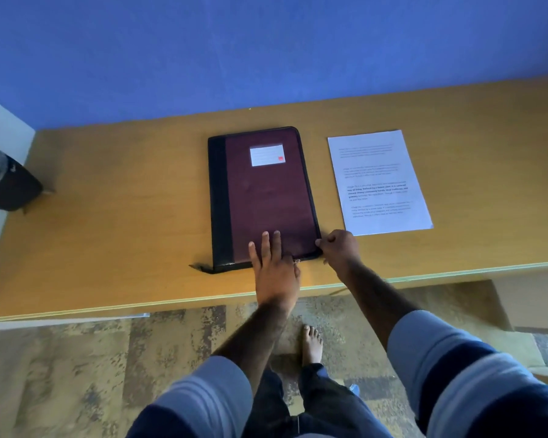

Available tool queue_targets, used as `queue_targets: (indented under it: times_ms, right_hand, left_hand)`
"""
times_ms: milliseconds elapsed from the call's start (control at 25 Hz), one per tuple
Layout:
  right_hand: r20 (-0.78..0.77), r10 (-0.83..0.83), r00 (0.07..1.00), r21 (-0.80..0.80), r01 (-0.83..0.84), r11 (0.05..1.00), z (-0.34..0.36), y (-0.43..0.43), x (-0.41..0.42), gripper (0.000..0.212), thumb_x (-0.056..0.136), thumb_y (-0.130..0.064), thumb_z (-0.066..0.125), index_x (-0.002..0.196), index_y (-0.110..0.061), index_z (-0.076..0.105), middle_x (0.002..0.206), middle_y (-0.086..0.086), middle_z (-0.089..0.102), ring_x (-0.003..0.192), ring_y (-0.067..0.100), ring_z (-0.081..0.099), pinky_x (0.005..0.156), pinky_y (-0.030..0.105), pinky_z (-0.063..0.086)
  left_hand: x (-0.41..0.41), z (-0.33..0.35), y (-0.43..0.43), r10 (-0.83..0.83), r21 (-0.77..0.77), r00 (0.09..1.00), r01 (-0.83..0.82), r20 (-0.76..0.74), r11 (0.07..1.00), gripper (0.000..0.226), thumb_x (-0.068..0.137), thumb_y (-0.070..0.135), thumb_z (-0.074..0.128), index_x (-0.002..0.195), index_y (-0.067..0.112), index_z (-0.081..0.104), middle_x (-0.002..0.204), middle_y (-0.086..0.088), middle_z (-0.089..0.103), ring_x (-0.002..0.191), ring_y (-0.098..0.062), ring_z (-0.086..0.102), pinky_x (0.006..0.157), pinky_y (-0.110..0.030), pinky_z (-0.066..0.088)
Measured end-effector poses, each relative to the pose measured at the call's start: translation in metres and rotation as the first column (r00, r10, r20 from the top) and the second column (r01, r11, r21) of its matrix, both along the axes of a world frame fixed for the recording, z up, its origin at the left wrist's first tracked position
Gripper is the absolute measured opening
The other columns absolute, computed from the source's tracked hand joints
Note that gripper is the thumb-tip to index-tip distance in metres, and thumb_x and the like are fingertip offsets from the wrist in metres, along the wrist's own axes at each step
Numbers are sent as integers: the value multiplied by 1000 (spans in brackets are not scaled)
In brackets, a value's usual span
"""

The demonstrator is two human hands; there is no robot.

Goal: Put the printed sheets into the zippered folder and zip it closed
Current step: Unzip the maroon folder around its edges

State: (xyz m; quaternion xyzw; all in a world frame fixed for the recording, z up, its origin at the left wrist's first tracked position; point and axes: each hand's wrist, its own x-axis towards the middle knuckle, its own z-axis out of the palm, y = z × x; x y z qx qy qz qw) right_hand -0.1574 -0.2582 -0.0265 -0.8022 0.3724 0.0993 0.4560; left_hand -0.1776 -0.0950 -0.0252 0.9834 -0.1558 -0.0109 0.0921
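Observation:
A maroon zippered folder [266, 197] with a black spine and a white label lies closed and flat on the wooden desk [117, 200]. The printed sheets [378, 181] lie in a stack to its right, apart from it. My left hand [274, 263] rests flat on the folder's near edge, fingers spread, with a small metal zipper pull [297, 261] beside the thumb. My right hand [339, 249] is curled around the folder's near right corner, fingers pinched on the edge. A loose zipper tail [201, 267] sticks out at the near left corner.
A dark bin [4, 181] lined with a plastic bag stands on the floor past the desk's left end. A blue wall rises behind the desk. The desk's front edge [171, 303] runs just below my hands, with patterned carpet and my bare foot [312, 343] beneath.

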Motion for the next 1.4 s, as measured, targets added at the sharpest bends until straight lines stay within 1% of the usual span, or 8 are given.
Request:
queue_targets:
  times_ms: [200,360,600,720,1040,1200,1280,1400]
  right_hand:
    - [-4,-16,1000,42,16,999,3,-3,2,20,88,-19,73,73,-9,64,66,10,69,60,27,68,56,37,54]
    - [-3,-43,999,59,43,997,5,-2,3,23,88,-15,73,69,-9,62,61,10,68,56,29,67,59,40,57]
    - [-11,-78,997,97,78,992,8,-2,3,15,88,-11,72,77,-4,65,71,15,72,73,35,74,73,55,63]
    - [-16,-106,994,107,107,988,11,1,2,14,88,-9,73,78,-4,64,73,12,69,69,31,71,70,54,63]
    - [-37,-142,989,102,145,984,18,7,2,16,91,-9,71,79,-4,62,82,20,72,67,29,71,58,37,60]
    - [-21,-147,989,162,148,976,27,14,-3,14,93,-8,69,82,-2,62,85,21,71,69,29,72,61,38,60]
    - [22,-146,989,181,140,973,39,18,-6,15,93,-7,68,81,-1,61,84,22,70,67,25,71,62,39,61]
    - [134,-144,980,194,116,974,71,27,-8,17,94,-6,67,80,0,59,85,26,68,71,26,70,56,32,59]
  left_hand:
    - [13,4,41,-88,89,996,85,33,992,19,91,37,57,88,24,71,159,-6,40,153,-29,24,125,-59,6]
    - [10,5,63,-47,91,999,47,1,995,19,91,33,55,94,21,70,157,-6,43,152,-27,28,125,-58,5]
    - [14,4,132,48,138,999,-46,-17,989,23,94,33,53,98,18,69,160,-10,39,151,-30,29,124,-56,3]
    - [19,5,169,50,176,998,-43,-36,983,26,94,32,51,105,18,70,159,-8,41,151,-30,31,125,-57,3]
    - [27,4,214,46,147,996,-34,-79,989,16,94,30,57,87,18,65,153,-5,50,148,-29,36,125,-58,7]
    - [35,5,216,109,119,984,-92,-141,989,27,99,36,52,107,16,68,156,-5,45,150,-26,31,126,-53,5]
    - [37,7,213,178,38,972,-174,-154,984,37,101,39,50,121,12,64,154,-9,46,147,-28,35,126,-53,10]
    - [47,21,203,199,-192,971,-222,-129,956,36,100,39,54,122,11,58,147,-11,49,141,-29,41,123,-51,22]
